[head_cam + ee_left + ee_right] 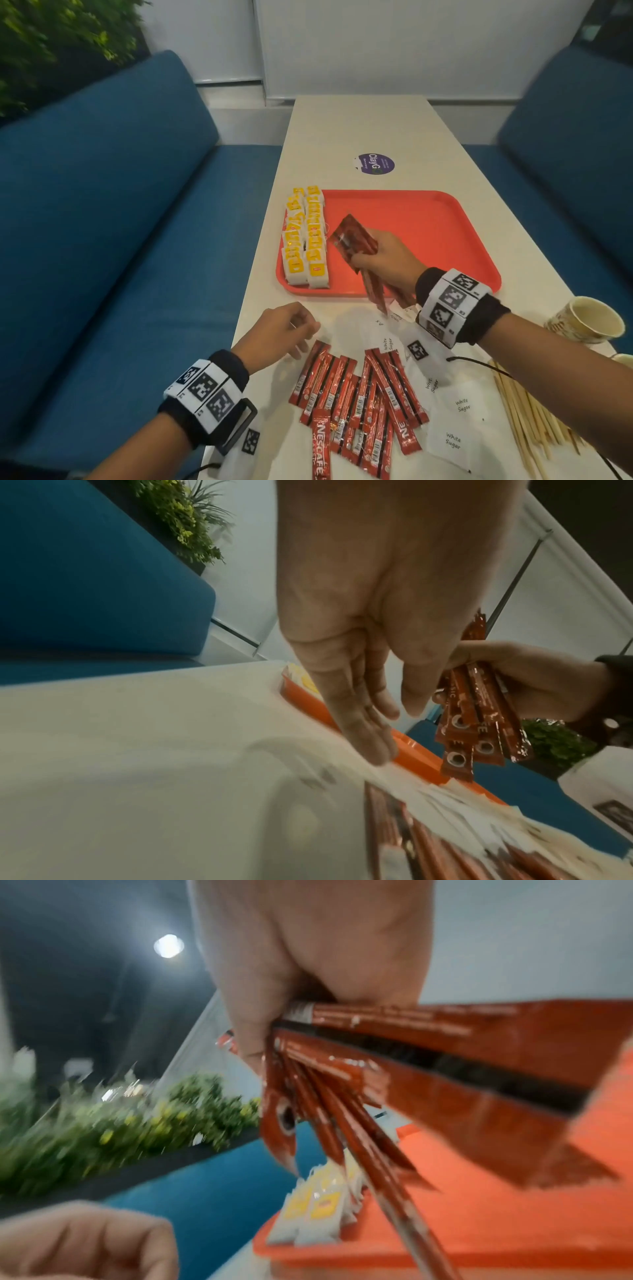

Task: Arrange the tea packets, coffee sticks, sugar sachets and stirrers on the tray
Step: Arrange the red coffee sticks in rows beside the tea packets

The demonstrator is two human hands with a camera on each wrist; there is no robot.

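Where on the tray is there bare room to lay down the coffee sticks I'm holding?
The red tray is bare from the tea packets along its left edge across to its right rim. Your right hand holds the coffee sticks over that patch. The table nearer you is crowded with coffee sticks, sugar sachets and stirrers.

The right wrist view is smeared: the tea packets [313,1213] on the tray [479,1226] lose their print. In the head view, the stirrers [527,421] right of the tray run off the frame's edge, and the right hand [387,263] hides part of its coffee sticks [352,240].
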